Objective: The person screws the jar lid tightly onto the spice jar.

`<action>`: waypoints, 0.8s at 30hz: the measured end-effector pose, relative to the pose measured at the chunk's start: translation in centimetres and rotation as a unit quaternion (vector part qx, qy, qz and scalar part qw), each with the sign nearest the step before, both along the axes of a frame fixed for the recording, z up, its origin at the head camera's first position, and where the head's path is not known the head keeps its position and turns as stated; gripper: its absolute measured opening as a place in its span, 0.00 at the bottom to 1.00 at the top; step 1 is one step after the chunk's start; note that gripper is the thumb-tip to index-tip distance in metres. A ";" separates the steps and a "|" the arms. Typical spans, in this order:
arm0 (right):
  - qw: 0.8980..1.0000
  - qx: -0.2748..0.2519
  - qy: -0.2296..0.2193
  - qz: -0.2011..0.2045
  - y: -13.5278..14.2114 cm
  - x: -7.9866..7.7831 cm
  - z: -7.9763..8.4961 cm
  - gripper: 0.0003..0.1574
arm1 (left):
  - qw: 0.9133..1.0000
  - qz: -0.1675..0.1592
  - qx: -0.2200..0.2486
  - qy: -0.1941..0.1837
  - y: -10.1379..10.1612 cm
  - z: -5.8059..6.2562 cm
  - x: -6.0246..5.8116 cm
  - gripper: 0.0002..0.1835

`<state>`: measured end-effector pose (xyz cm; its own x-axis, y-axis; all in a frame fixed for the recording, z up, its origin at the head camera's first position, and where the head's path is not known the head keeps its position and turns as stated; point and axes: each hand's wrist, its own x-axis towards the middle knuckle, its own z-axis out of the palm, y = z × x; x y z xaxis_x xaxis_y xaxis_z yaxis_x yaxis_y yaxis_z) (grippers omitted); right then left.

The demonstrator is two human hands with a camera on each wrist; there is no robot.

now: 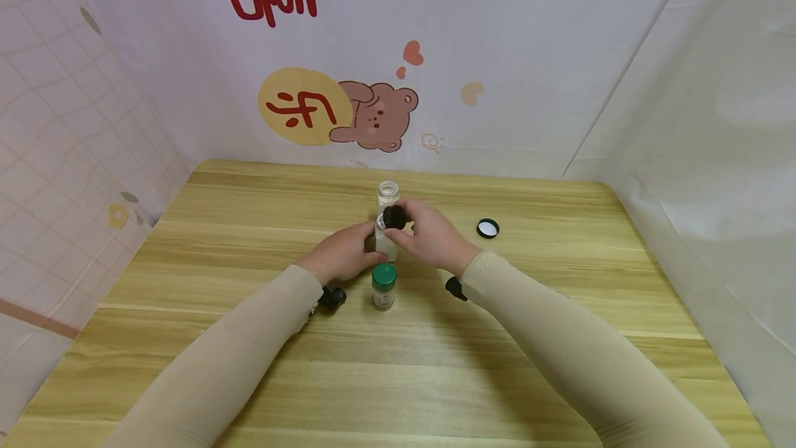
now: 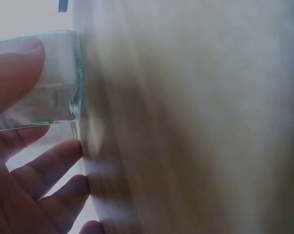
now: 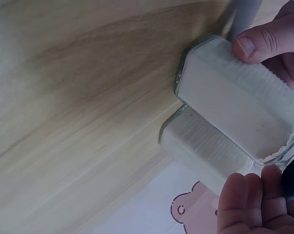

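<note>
My left hand (image 1: 340, 252) holds a clear glass jar (image 1: 386, 249) of white powder upright on the table; in the left wrist view its thumb lies on the glass (image 2: 59, 73). My right hand (image 1: 435, 235) pinches a black lid (image 1: 394, 217), tilted at the mouth of that jar. Whether the lid touches the rim cannot be told. Just behind stands a second glass jar (image 1: 388, 191), lidless, with pale contents; the right wrist view has both jars side by side, the held jar (image 3: 234, 97) nearer. A small shaker with a green cap (image 1: 384, 276) stands in front.
Another black lid (image 1: 488, 228) with a white inside lies on the wooden table (image 1: 398, 379), right of the jars. White printed cloth (image 1: 510, 33) hangs along the back and both sides. Each wrist wears a small black device (image 1: 332, 298).
</note>
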<state>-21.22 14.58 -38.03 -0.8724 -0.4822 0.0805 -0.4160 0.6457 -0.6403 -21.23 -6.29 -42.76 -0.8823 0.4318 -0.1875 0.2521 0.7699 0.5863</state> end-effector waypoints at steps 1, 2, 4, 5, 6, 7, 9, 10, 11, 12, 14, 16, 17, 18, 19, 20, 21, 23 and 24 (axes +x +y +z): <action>1.000 0.000 -0.001 0.000 0.0 0.0 0.0 0.24 | 1.000 0.000 0.000 0.000 0.0 0.0 0.0 0.34; 1.000 0.001 -0.002 0.001 -0.1 0.0 0.1 0.23 | 1.000 -0.001 -0.001 0.000 0.0 0.0 0.0 0.34; 1.000 0.002 -0.003 0.003 -0.1 0.0 0.1 0.23 | 1.000 -0.002 -0.002 0.000 0.0 0.0 0.1 0.34; 1.000 0.003 -0.003 0.004 -0.1 0.0 0.1 0.23 | 1.000 -0.002 -0.002 0.000 0.0 0.0 0.1 0.34; 1.000 0.004 -0.002 0.005 -0.1 0.0 0.2 0.23 | 1.000 -0.003 -0.002 0.000 0.0 0.0 0.1 0.34; 1.000 0.004 -0.002 0.007 -0.2 0.0 0.2 0.23 | 1.000 -0.004 -0.002 0.001 0.0 0.0 0.1 0.34; 1.000 0.007 0.002 0.009 -0.2 -0.1 0.1 0.22 | 1.000 -0.004 -0.002 0.002 0.0 0.0 0.0 0.34; 1.000 0.008 0.002 0.010 -0.2 -0.1 0.1 0.23 | 1.000 -0.004 -0.002 0.002 0.0 0.0 0.0 0.34; 1.000 0.009 0.004 0.012 -0.2 -0.1 0.0 0.23 | 1.000 -0.003 -0.001 0.002 0.0 0.0 0.0 0.33; 1.000 0.012 0.006 0.013 -0.3 -0.2 0.0 0.23 | 1.000 -0.002 -0.001 0.001 0.0 0.0 0.0 0.33; 1.000 0.016 0.007 0.015 -0.4 -0.2 0.0 0.23 | 1.000 0.000 -0.002 -0.001 0.0 0.0 0.0 0.34; 1.000 0.023 0.009 0.015 -0.5 -0.1 0.1 0.23 | 1.000 0.001 -0.003 -0.003 -0.1 -0.1 0.0 0.34; 0.999 0.027 0.011 0.015 -0.5 -0.1 0.1 0.23 | 1.000 0.001 -0.004 -0.004 -0.1 -0.1 0.0 0.34; 0.999 0.032 0.011 0.014 -0.6 -0.1 0.1 0.24 | 1.000 0.001 -0.004 -0.003 -0.1 -0.1 0.0 0.34; 0.999 0.035 0.011 0.013 -0.6 0.0 0.1 0.24 | 1.000 0.001 -0.005 -0.003 -0.1 -0.2 0.0 0.34; 0.999 0.038 0.012 0.011 -0.7 0.0 0.1 0.24 | 1.000 0.001 -0.004 -0.002 -0.1 -0.2 0.0 0.33; 0.999 0.042 0.012 0.009 -0.7 0.0 0.1 0.25 | 1.000 0.000 -0.004 -0.001 -0.1 -0.2 0.0 0.33; 0.999 0.048 0.012 0.007 -0.7 -0.1 0.1 0.25 | 1.000 -0.001 -0.004 0.001 -0.1 -0.2 0.0 0.33; 0.999 0.051 0.013 0.006 -0.8 -0.1 0.0 0.26 | 1.000 -0.001 -0.004 0.002 -0.1 -0.2 0.0 0.33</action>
<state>-21.33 13.83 -38.01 -0.8651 -0.4988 0.0530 -0.4391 0.7020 -0.5606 -21.25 -6.36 -42.96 -0.8823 0.4317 -0.1877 0.2557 0.7743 0.5789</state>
